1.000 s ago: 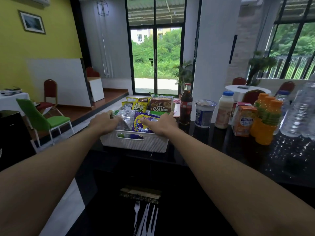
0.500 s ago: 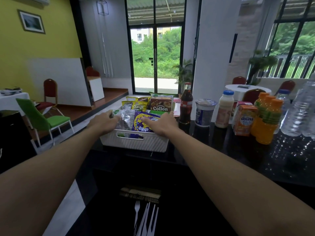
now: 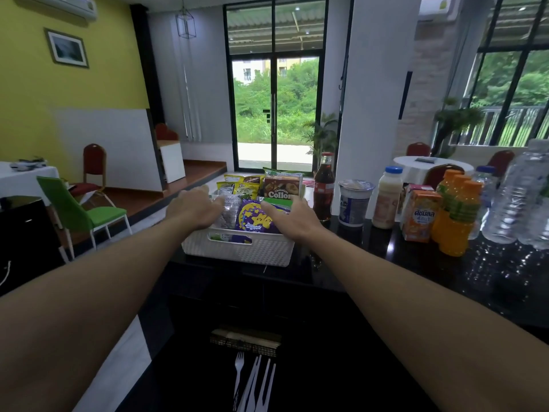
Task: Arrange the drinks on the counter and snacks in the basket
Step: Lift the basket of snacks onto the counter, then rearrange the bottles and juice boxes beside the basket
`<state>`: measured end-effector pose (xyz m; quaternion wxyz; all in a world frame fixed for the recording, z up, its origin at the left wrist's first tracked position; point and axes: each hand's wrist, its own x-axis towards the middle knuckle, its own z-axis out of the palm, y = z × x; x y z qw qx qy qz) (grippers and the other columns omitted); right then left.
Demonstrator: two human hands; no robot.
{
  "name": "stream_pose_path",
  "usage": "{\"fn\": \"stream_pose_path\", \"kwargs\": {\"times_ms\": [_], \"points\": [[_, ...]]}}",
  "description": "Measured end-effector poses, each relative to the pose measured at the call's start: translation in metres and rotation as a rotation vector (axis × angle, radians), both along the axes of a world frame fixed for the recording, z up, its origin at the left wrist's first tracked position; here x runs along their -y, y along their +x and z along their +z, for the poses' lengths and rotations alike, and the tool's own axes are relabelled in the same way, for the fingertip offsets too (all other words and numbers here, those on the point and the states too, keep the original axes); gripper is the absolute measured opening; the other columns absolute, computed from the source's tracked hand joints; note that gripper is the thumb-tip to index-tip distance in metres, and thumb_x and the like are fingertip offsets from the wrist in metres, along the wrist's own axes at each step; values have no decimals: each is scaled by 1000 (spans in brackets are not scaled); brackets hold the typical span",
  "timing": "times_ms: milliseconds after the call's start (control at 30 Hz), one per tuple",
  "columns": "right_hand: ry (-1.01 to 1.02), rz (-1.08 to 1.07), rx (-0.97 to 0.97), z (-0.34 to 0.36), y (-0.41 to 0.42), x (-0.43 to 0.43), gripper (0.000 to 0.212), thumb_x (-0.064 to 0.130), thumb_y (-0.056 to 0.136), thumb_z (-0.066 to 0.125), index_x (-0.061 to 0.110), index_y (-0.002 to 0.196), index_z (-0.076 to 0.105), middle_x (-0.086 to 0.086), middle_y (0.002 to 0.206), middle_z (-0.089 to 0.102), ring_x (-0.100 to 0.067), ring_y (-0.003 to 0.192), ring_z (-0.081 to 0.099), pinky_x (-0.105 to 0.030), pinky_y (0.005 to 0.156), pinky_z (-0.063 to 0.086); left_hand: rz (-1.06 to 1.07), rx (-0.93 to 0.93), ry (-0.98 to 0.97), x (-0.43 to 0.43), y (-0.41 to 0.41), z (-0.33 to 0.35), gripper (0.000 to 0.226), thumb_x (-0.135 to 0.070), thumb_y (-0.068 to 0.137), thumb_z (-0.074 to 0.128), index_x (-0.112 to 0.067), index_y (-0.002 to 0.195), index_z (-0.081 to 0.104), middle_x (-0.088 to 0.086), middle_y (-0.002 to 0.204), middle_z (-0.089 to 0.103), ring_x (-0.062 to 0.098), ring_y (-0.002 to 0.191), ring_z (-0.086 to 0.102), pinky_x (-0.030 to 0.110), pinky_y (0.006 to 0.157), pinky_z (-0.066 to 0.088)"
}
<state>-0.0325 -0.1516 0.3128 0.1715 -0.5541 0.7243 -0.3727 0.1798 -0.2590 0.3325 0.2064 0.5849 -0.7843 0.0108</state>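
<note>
The black counter (image 3: 371, 263) runs across the view and carries everything. On its right half the drinks stand in a loose row: clear water bottles (image 3: 517, 197) at the far right, orange juice bottles (image 3: 456, 215) just left of them, an orange carton (image 3: 420, 217), a white milk bottle (image 3: 387, 197), a sealed cup (image 3: 353, 203) and a dark cola bottle (image 3: 323, 188). They all stand upright, near one another, and look already set out.

At the counter's left end sits the white basket (image 3: 267, 252), full of snacks standing on edge. At the back are yellow packets (image 3: 240, 187) and a brown Collon box (image 3: 280, 187); at the front are a clear packet (image 3: 230, 211) and a purple packet (image 3: 257, 220).

Both hands reach over the basket's front. The left hand (image 3: 193, 208) lies on the clear packet with fingers loosely spread, not closed around it. The right hand (image 3: 292, 217) rests flat on the right edge of the purple packet, fingers extended. Neither grips anything that I can make out; the hands are apart, one at each side of the front row.

My reading is that the step in hand is the last tidying of the snacks, pressing and straightening the front packets so they stand neatly. The next move probably calls for a light squeeze inward or a small nudge, gentle enough not to crush the packets or tip the back row. The cola bottle stands close to the basket's right side, so the right arm needs care on the way out.

White plastic forks (image 3: 252, 382) lie at the near edge, untouched.
</note>
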Motion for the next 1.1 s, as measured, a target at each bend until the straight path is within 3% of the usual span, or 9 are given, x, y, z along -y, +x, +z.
{"fn": "stream_pose_path", "kwargs": {"times_ms": [233, 533, 667, 767, 867, 1033, 1100], "points": [[-54, 15, -90, 5, -28, -41, 98, 78, 86, 48, 13, 155, 27, -11, 161, 29, -32, 142, 37, -50, 112, 37, -84, -51, -61, -39, -29, 7, 68, -60, 99, 36, -12, 147, 46, 14, 149, 48, 34, 134, 47, 47, 104, 41], [-87, -59, -249, 9, -90, -109, 91, 81, 85, 41, 20, 152, 34, -9, 153, 44, -32, 135, 45, -54, 109, 40, -350, -91, -119, -100, -96, 19, 57, -50, 101, 40, -16, 145, 49, 11, 146, 53, 31, 131, 49, 44, 104, 42], [-61, -109, -291, 7, -126, -140, 95, 82, 85, 38, 20, 155, 28, -10, 158, 38, -33, 140, 41, -58, 111, 37, -447, -90, -113, -129, -138, 17, 57, -51, 102, 39, -17, 147, 47, 9, 149, 50, 30, 134, 47, 45, 106, 41], [-54, -150, -303, 5, -156, -164, 99, 85, 81, 38, 21, 156, 28, -9, 156, 41, -31, 139, 44, -55, 111, 38, -491, -89, -87, -151, -175, 11, 55, -50, 101, 42, -18, 145, 49, 11, 145, 53, 32, 130, 50, 47, 105, 42], [-79, -198, -329, 2, -188, -185, 97, 87, 78, 37, 22, 150, 38, -7, 148, 52, -30, 130, 52, -51, 107, 43, -526, -57, -63, -166, -211, 3, 54, -51, 100, 42, -17, 141, 52, 12, 141, 57, 32, 126, 54, 47, 105, 43], [-135, -235, -308, -12, -239, -223, 83, 81, 80, 43, 23, 139, 50, -5, 130, 64, -16, 100, 56, -32, 84, 42, -590, -75, 78, -186, -272, -19, 56, -52, 99, 43, -16, 142, 51, 9, 141, 56, 28, 126, 54, 45, 104, 44], [-154, -248, -272, -18, -258, -236, 79, 78, 81, 46, 24, 139, 51, -3, 131, 64, -19, 106, 61, -34, 86, 46, -625, -130, 147, -192, -294, -29, 51, -49, 99, 45, -17, 136, 56, 7, 137, 60, 25, 122, 56, 43, 102, 45]]}}
